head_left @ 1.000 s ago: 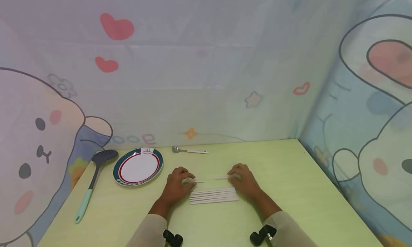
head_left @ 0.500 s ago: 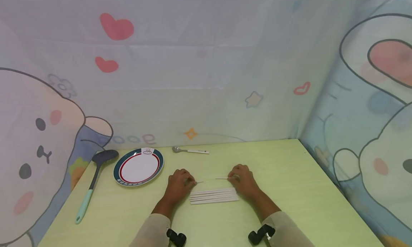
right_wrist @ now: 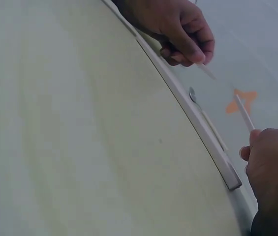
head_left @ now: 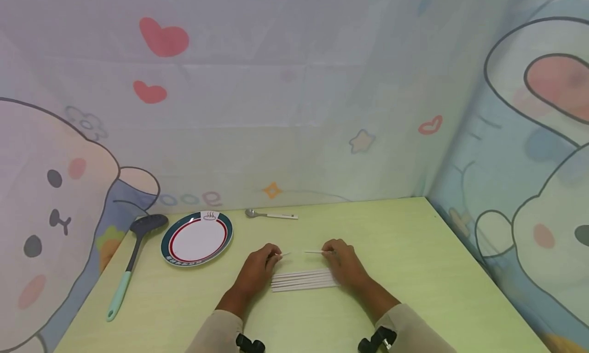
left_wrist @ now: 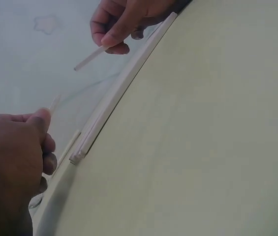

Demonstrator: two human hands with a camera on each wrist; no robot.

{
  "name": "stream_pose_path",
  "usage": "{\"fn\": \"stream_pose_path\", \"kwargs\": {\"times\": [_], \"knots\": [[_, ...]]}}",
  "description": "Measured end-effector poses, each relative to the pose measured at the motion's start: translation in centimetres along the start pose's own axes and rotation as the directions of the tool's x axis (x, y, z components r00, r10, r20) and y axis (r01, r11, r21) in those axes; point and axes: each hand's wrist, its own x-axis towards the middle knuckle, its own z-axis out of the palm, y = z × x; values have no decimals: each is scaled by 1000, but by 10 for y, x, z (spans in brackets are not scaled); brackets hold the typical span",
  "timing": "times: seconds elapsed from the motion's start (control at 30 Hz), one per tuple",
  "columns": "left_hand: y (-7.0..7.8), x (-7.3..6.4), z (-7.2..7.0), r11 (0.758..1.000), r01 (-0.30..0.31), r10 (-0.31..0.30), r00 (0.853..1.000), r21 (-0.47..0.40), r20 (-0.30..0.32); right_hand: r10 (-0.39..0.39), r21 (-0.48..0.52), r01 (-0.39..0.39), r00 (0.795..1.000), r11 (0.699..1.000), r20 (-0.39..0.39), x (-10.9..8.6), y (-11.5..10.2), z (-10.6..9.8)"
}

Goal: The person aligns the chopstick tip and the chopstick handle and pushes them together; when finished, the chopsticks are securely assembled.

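Between thumb and fingers, my left hand (head_left: 256, 270) pinches a short white stick (head_left: 286, 254); its tip points right. Facing it, my right hand (head_left: 345, 265) pinches another short white stick (head_left: 314, 252), its tip pointing left. A gap separates the two tips, and the fingers hide the other parts of both sticks. In the left wrist view the right hand's stick (left_wrist: 90, 58) is held above the table. A row of several longer white sticks (head_left: 303, 280) lies side by side on the table, between and just below the hands; the right hand covers its right end.
A white plate (head_left: 198, 239) with a dark green and red rim lies on the left. Left of it is a black ladle-like utensil (head_left: 133, 258) with a mint handle. A small spoon (head_left: 271, 215) lies at the back of the table (head_left: 414, 271), before a printed curtain (head_left: 294, 113).
My left hand's fingers, spread around its stick a second ago, have drawn together in a pinch. Both hands' sticks have shifted slightly away from the row. The row has stayed put.
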Motion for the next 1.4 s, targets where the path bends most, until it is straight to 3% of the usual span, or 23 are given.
{"fn": "stream_pose_path", "kwargs": {"times": [0.3,0.57,0.8,1.13,1.4], "knots": [[3,-7,2,981,-166,171,984,101,-46,-208,-44,207,978,977,-3,-4,-6,1],[5,-6,1,972,-204,210,977,121,-37,-309,-75,310,951,948,13,-5,-10,1],[7,-7,1,959,-249,256,966,132,-35,-274,-93,277,961,956,45,-7,-9,0],[10,-6,0,957,-264,268,963,119,-15,-363,-101,359,932,928,-15,-6,-8,3],[15,-7,-2,954,-272,274,962,123,-1,-295,-101,298,955,949,38,-9,-17,2]]}}
